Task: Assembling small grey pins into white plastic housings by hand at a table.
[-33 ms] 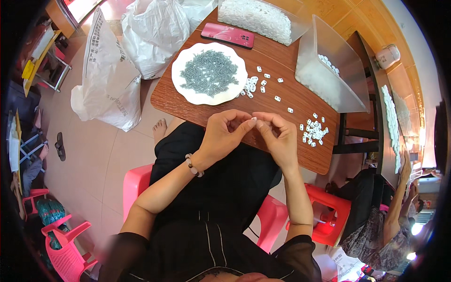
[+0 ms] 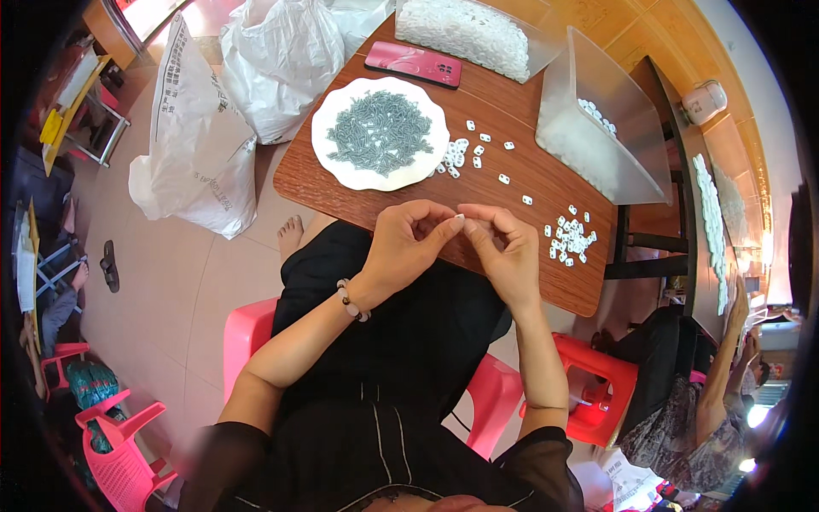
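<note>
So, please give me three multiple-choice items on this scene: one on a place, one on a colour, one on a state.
1. Where does the phone lie?
A. on the floor
B. on the table, beyond the plate
C. on a stool

2. What colour are the small pieces heaped on the plate?
A. grey
B. red
C. yellow

3. How are the hands?
A. both flat on the table
B. left hand and right hand meet at the fingertips, pinching a small white piece
C. one hand lifts the plate

Answers:
1 B: the pink phone lies on the wood, on the far side of the white plate.
2 A: the heap is grey, while the loose pieces on the table are white.
3 B: the fingers of both hands come together above the near table edge, with something small and white between them.
</note>
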Demonstrator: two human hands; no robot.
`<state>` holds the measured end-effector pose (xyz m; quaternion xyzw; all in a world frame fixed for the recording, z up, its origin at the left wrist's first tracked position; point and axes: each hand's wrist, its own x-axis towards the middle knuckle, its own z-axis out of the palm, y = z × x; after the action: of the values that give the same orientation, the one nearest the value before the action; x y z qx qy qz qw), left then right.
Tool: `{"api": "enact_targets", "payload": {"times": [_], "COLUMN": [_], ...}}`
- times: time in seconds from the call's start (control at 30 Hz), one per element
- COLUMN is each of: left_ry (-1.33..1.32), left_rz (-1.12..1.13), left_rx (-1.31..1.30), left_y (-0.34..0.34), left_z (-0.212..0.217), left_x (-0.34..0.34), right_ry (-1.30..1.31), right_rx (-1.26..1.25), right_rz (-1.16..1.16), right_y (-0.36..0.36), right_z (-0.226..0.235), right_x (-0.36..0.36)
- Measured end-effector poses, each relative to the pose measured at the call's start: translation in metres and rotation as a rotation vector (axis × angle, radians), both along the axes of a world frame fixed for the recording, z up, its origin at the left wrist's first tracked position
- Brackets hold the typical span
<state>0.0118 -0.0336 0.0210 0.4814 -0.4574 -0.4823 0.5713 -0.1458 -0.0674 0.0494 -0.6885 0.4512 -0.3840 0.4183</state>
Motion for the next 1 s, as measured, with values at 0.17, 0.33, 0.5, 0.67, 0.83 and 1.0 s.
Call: {"api": "enact_targets", "payload": {"times": [0.17, 0.33, 0.5, 0.67, 0.83, 1.0], "left_ry": [-0.036, -0.044, -0.101, -0.199, -0.236, -0.251], "left_rz": [-0.009, -0.029, -0.017, 0.006, -0.026, -0.041], "left_rx": [-0.008, -0.007, -0.036, -0.084, -0.128, -0.136], "left_y": [0.001, 0.002, 0.003, 0.003, -0.001, -0.004], "left_z": [0.0, 0.001, -0.002, 0.001, 0.006, 0.008], "left_x": [0.001, 0.0, 0.0, 0.002, 0.002, 0.002], "right_ry": [0.103, 0.055, 0.036, 0.02, -0.065, -0.132], "right_rx": [-0.113, -0.044, -0.096, -0.084, -0.033, 0.051], "right_rz": [-0.006, 0.002, -0.039, -0.036, -0.055, -0.067], "right_y": [0.008, 0.007, 0.008, 0.01, 0.009, 0.009], "right_z": [0.007, 0.001, -0.005, -0.006, -0.01, -0.009], "right_x": [0.004, 0.003, 0.004, 0.005, 0.002, 0.001]}}
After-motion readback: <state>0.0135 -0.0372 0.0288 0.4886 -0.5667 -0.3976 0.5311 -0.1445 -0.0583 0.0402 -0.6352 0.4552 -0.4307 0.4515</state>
